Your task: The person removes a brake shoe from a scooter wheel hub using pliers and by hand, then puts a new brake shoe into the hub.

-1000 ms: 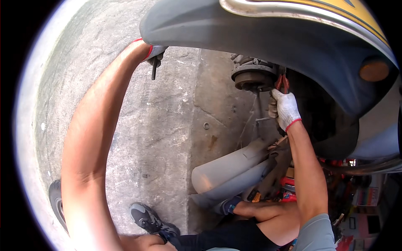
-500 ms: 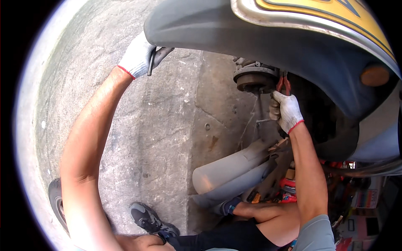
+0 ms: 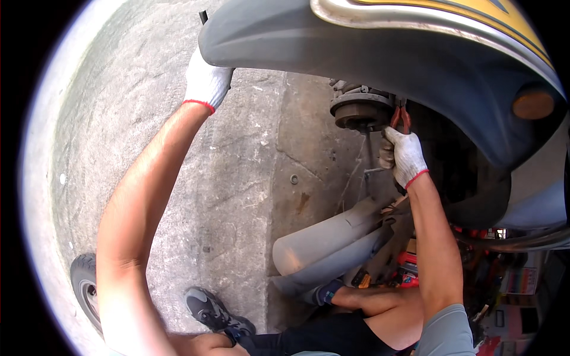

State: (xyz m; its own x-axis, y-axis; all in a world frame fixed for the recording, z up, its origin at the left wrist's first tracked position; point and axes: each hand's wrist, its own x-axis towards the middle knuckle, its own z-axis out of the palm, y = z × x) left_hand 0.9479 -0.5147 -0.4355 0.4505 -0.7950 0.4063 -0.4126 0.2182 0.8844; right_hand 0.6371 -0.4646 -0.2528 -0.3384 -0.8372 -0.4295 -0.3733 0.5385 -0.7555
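My left hand [image 3: 208,80], in a white knit glove with a red cuff, is closed at the tip of the dark grey fender [image 3: 285,47], which hides most of its fingers. The end of a thin dark rod [image 3: 203,17] sticks out past the fender's edge above this hand; its middle is hidden. My right hand [image 3: 407,155], in a soiled white glove, is closed around the red-handled pliers [image 3: 402,118]. Their jaws point up beside a round rusty brake drum [image 3: 362,113] under the fender. A metal rod [image 3: 368,151] runs down from the drum, left of my right hand.
A loose grey body panel [image 3: 320,237] lies on the concrete floor [image 3: 231,178] below the drum. An orange reflector [image 3: 532,105] sits on the fender's right side. Red tools [image 3: 409,264] are heaped at lower right; a small wheel [image 3: 86,285] stands at the left edge.
My left hand has moved slightly right and turned, with the dark rod swinging from below the fender tip to above it. My right hand stays at the pliers. The view has shifted slightly.
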